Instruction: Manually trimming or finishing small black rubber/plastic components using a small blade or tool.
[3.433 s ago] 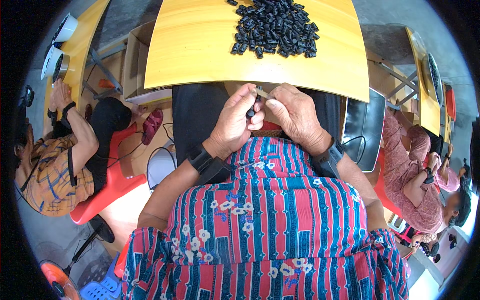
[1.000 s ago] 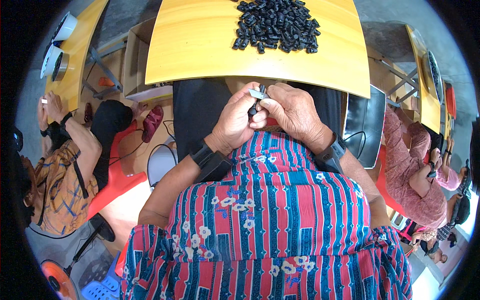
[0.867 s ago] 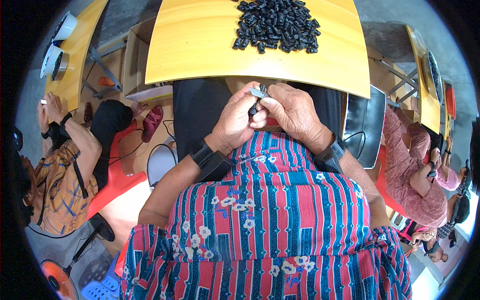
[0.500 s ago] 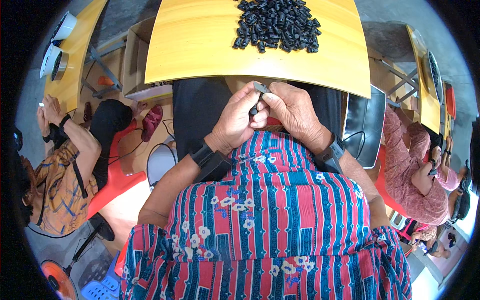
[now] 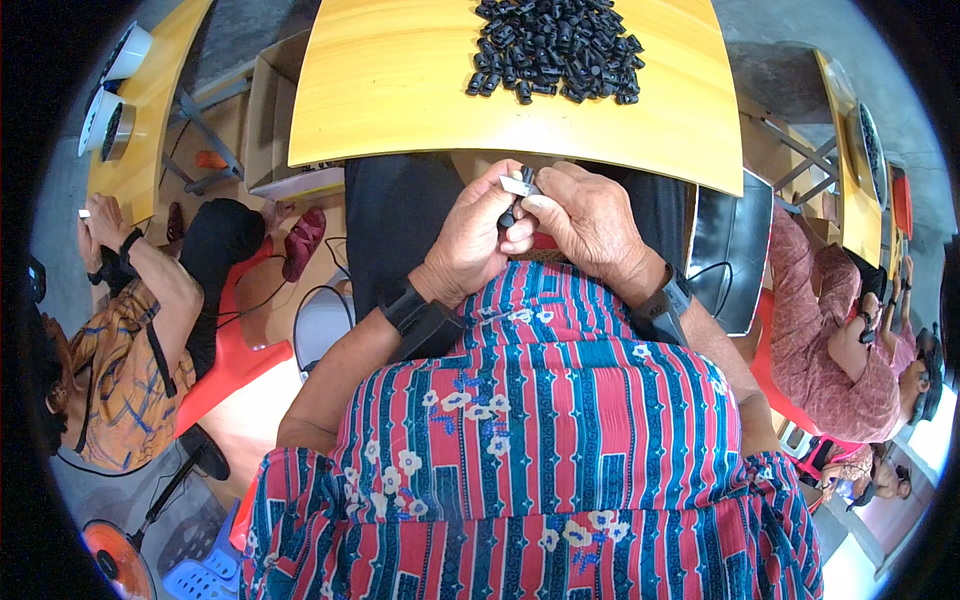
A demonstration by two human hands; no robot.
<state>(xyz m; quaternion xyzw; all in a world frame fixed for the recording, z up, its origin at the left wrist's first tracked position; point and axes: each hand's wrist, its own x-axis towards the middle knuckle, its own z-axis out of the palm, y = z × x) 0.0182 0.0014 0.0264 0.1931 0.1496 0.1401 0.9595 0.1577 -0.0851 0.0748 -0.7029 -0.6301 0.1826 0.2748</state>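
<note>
Both my hands meet just in front of the near table edge, above my lap. My left hand (image 5: 474, 232) is closed around a small black plastic part (image 5: 507, 216), whose rounded end shows between the fingers. My right hand (image 5: 592, 222) pinches a small flat piece (image 5: 516, 186) that looks like a metal blade; it shines pale and lies across the top of the black part. The fingertips of the two hands nearly touch. On the yellow table (image 5: 390, 90) beyond lies a pile of similar black plastic parts (image 5: 560, 50).
An open cardboard box (image 5: 268, 130) stands left of the table, a dark flat panel (image 5: 728, 255) at its right. People sit at yellow side tables on both sides; white bowls (image 5: 100, 120) stand on the left one. A fan (image 5: 115, 555) is at lower left.
The blade-like piece in my right hand has tilted and turned from grey to bright. My right hand has shifted very slightly; my left keeps its hold. At far right, a person's arm has moved.
</note>
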